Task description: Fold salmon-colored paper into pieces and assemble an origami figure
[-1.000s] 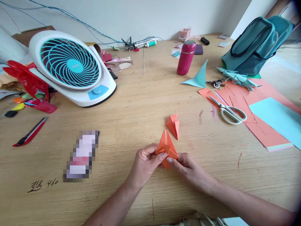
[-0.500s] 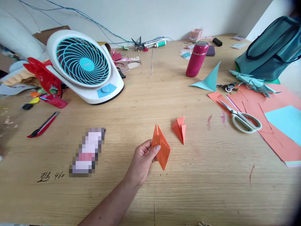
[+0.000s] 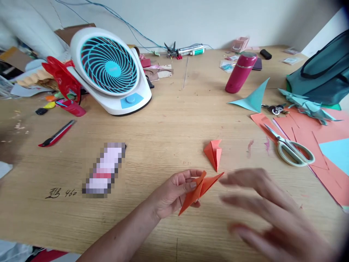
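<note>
Pinched in my left hand (image 3: pixel 174 193) is an orange folded paper piece (image 3: pixel 196 192), its points spread to the upper right and lower left. The thumb presses on its face, and the other fingers are partly hidden behind it. My right hand (image 3: pixel 269 207) hangs to the right of the piece, blurred, with its fingers apart and nothing between them. Its fingertips are close to the paper's right point; whether they touch I cannot tell. A second, smaller orange folded paper (image 3: pixel 213 153) lies on the table just beyond my hands.
White-handled scissors (image 3: pixel 293 148) lie on orange paper sheets (image 3: pixel 327 123) at the right. Behind them are a teal paper piece (image 3: pixel 255 98), a magenta flask (image 3: pixel 240 72) and a teal bag (image 3: pixel 321 69). A fan (image 3: pixel 111 72), a utility knife (image 3: pixel 57 134) and a blurred-out phone (image 3: pixel 105 169) are left.
My right hand has come into view from the right. My left hand has turned the folded paper and lowered it slightly, and the view has shifted a little.
</note>
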Tool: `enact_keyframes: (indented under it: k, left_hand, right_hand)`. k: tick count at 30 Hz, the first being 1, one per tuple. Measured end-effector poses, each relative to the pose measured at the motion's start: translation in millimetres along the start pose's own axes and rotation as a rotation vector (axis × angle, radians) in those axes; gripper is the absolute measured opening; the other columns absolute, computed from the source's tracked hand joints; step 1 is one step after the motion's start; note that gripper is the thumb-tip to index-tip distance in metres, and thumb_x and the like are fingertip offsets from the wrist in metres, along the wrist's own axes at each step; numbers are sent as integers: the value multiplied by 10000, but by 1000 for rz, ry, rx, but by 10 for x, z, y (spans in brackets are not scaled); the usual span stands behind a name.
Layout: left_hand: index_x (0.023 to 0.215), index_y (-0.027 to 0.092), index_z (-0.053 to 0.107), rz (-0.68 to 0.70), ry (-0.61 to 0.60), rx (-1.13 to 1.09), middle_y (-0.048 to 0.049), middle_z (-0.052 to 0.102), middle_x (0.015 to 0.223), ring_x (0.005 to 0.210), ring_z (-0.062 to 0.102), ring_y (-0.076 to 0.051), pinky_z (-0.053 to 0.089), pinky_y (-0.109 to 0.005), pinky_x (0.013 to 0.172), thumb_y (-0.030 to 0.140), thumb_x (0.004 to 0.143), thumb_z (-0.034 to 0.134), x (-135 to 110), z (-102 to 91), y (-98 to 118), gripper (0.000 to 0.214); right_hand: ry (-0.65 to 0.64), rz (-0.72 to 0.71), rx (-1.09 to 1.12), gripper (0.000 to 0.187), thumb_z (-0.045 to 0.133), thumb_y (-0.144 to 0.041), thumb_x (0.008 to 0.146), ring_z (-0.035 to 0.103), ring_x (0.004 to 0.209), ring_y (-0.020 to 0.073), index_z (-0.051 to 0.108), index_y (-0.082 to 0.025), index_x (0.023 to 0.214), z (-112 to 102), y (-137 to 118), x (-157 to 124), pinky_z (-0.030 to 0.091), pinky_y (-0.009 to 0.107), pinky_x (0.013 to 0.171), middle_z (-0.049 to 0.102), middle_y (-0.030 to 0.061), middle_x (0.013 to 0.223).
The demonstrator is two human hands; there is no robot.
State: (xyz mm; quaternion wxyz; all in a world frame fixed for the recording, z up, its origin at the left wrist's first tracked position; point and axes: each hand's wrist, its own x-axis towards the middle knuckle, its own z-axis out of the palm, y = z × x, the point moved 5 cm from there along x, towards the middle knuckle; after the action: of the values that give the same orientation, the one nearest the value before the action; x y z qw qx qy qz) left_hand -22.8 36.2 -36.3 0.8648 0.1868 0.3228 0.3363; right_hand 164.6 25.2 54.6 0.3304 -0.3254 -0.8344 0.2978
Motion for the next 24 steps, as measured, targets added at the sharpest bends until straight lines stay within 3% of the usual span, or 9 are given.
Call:
enact_keyframes:
  k: [3, 6, 8, 11, 14, 17, 18, 20, 24]
  left_hand:
    - [1141, 198, 685, -55, -78, 42, -18, 667, 869, 654, 618, -86, 553, -187, 596, 329, 743, 882, -5, 66, -57, 463]
    - [1091, 180, 670, -120, -122, 113, -2, 657, 767, 567, 588, -71, 530, -183, 566, 401, 761, 862, -38, 83, -75, 441]
    - [1112, 192, 644, -173, -111, 218, -29, 690, 771, 552, 615, -92, 514, -189, 526, 512, 846, 752, -79, 44, -42, 430]
    - [1212, 210, 596, -83, 7, 413, -117, 739, 963, 674, 715, -172, 526, -227, 514, 656, 954, 482, -125, -68, 133, 528]
    - [1175, 217, 631, 126, 191, 715, -126, 710, 1134, 819, 737, -217, 576, -294, 612, 639, 973, 444, -150, -130, 313, 504]
    - [1060, 224, 688, 620, 415, 1120, -83, 728, 1075, 987, 696, -223, 555, -340, 868, 401, 983, 570, -252, -1, 482, 226]
    - [1030, 231, 703, 786, 426, 1267, -73, 734, 1050, 1032, 676, -232, 527, -361, 939, 316, 959, 615, -297, 95, 487, 142]
    - [1024, 248, 721, 957, 272, 1496, -54, 748, 1065, 1050, 668, -226, 499, -370, 991, 188, 927, 645, -330, 278, 396, 137]
    - [1049, 207, 703, 997, -20, 1734, -81, 711, 1241, 1198, 632, -242, 486, -395, 1062, 127, 938, 619, -301, 403, 198, 160]
  right_hand:
    - [-113, 0, -99, 493, 683, -236, 922, 592, 1195, 307, 569, -295, 1398, 186, 77, 167, 517, 462, 965, 648, 120, 1299]
    - [-135, 38, 22, 287, 583, -163, 972, 655, 921, 202, 663, -266, 1228, 305, 163, 208, 527, 342, 794, 711, 66, 1027]
    - [-120, 184, 119, 158, 580, -195, 981, 643, 809, 163, 707, -239, 1063, 346, 261, 186, 505, 285, 708, 704, 43, 923]
    - [-63, 447, 159, 146, 601, -282, 969, 585, 681, 145, 706, -212, 895, 365, 432, 133, 450, 266, 622, 676, 15, 770]
    - [-69, 609, 166, 215, 605, -356, 951, 498, 615, 132, 691, -198, 832, 392, 576, 95, 364, 262, 554, 611, -11, 669]
    - [-99, 663, 211, 245, 593, -392, 946, 456, 635, 126, 681, -186, 846, 429, 677, 75, 327, 261, 552, 587, -13, 699]
    - [-100, 667, 234, 242, 594, -394, 943, 450, 642, 126, 677, -183, 857, 438, 701, 71, 323, 262, 557, 581, -12, 709]
    - [-104, 676, 297, 235, 608, -402, 931, 443, 646, 126, 667, -181, 877, 458, 738, 61, 317, 262, 560, 566, -13, 708]
    - [-188, 722, 425, 228, 637, -409, 910, 459, 631, 126, 663, -189, 959, 515, 750, 36, 323, 255, 545, 582, -15, 711]
